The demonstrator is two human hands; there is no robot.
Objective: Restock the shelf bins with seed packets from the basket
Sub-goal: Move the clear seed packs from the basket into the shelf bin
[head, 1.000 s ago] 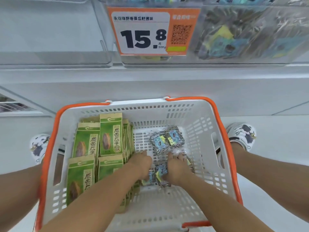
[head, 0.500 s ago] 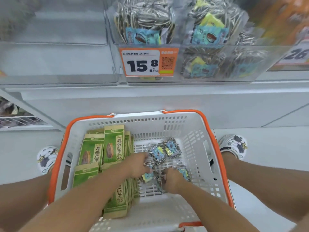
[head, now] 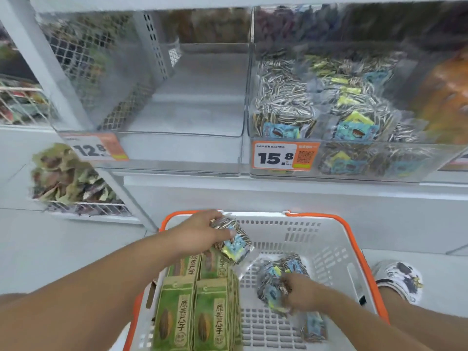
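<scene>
A white basket (head: pixel 336 252) with an orange rim stands on the floor below the shelf. My left hand (head: pixel 202 230) grips a striped blue-label seed packet (head: pixel 234 240), lifted above the basket's far left corner. My right hand (head: pixel 301 291) is down in the basket, fingers curled round more striped packets (head: pixel 272 285). Green seed packets (head: pixel 195 312) stand in rows in the basket's left half. The clear bin (head: pixel 354 158) with the 15.8 price tag (head: pixel 283 155) holds many striped packets. The clear bin (head: pixel 177 122) left of it, tagged 12.8, has nothing in it.
A wire rack (head: pixel 83 206) with mixed dark and green packets sits low at the left. An orange product (head: pixel 445 97) fills the bin at far right. My patterned shoe (head: pixel 400 277) is right of the basket. A grey shelf upright (head: pixel 50 72) runs down the left.
The view has tilted up to show the bins. My left hand has risen out of the basket holding a striped packet. My right hand stays low among the packets.
</scene>
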